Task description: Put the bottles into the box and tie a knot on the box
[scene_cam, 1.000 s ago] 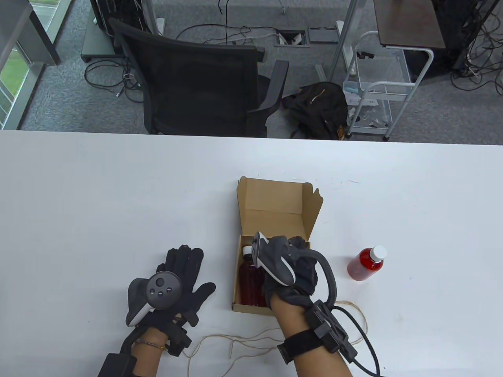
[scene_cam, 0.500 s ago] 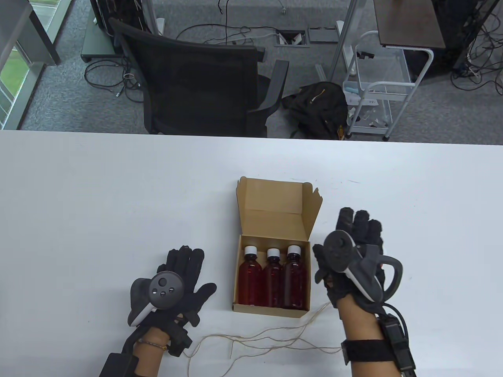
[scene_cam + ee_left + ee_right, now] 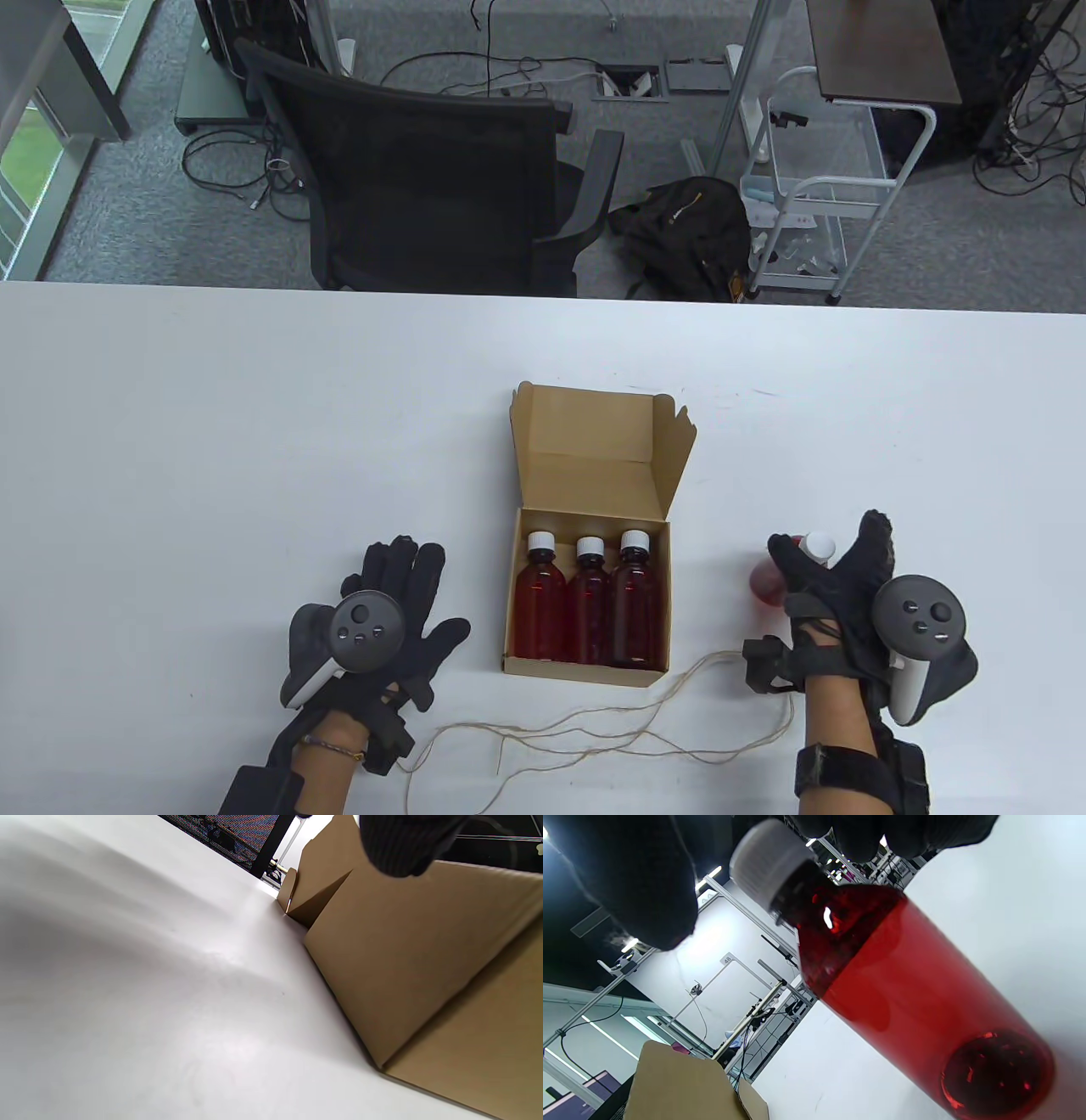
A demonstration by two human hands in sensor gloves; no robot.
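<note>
Cardboard box (image 3: 591, 671) sits open mid-table with its lid (image 3: 594, 424) folded back, leaving room beside three red bottles (image 3: 587, 603) lying side by side, white caps toward the lid. A fourth bottle (image 3: 768, 581) lies on the table (image 3: 254, 424) well to the right of the box, and the right hand (image 3: 836, 594) is over it, thumb and fingers spread on either side of the cap; the right wrist view shows the fingertips (image 3: 649, 891) near the cap (image 3: 763, 861) but not plainly closed on it, so a grip looks about to form. The left hand (image 3: 386, 611) rests flat and spread on the table just left of the box, holding nothing, apparently waiting. Loose string (image 3: 551, 730) trails along the near edge in front of the box, within reach of both hands, likely for the knot once the lid is down.
</note>
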